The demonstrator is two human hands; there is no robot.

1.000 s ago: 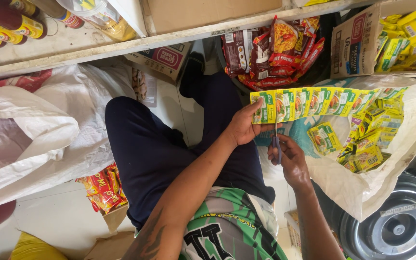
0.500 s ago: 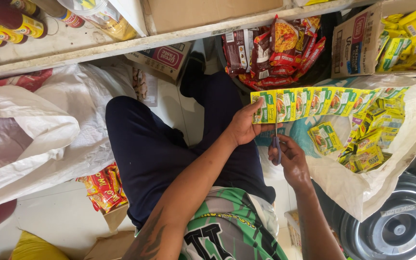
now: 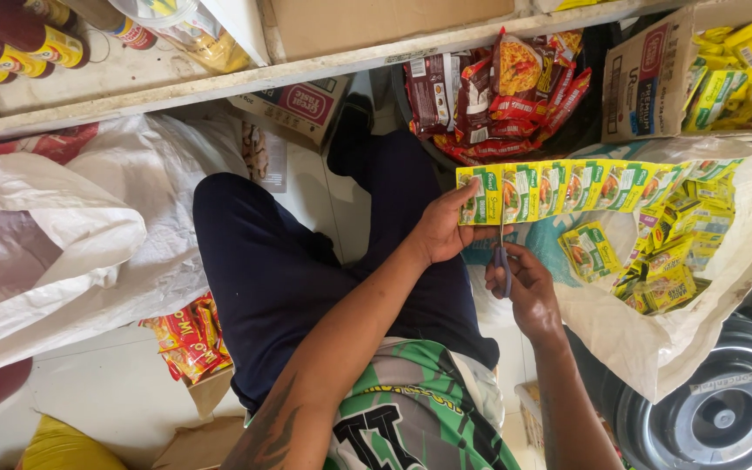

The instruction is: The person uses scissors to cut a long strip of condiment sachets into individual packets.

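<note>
My left hand (image 3: 437,231) pinches the end of a yellow-green sachet strip (image 3: 585,184) while my right hand (image 3: 524,283), just below the strip, works scissors (image 3: 502,252) against it, the white sack (image 3: 698,331) of loose sachets lying beneath the strip.

**Shop clutter around the seat**

Red snack packets (image 3: 502,87) fill a far bin beside a cardboard box (image 3: 646,78) of yellow-green packs. Bottles (image 3: 19,39) stand on the far-left shelf (image 3: 219,83). White sacks (image 3: 54,244) bulge left (red-yellow packets (image 3: 189,335) lie near them), and a dark round fan (image 3: 715,409) sits near right.
</note>
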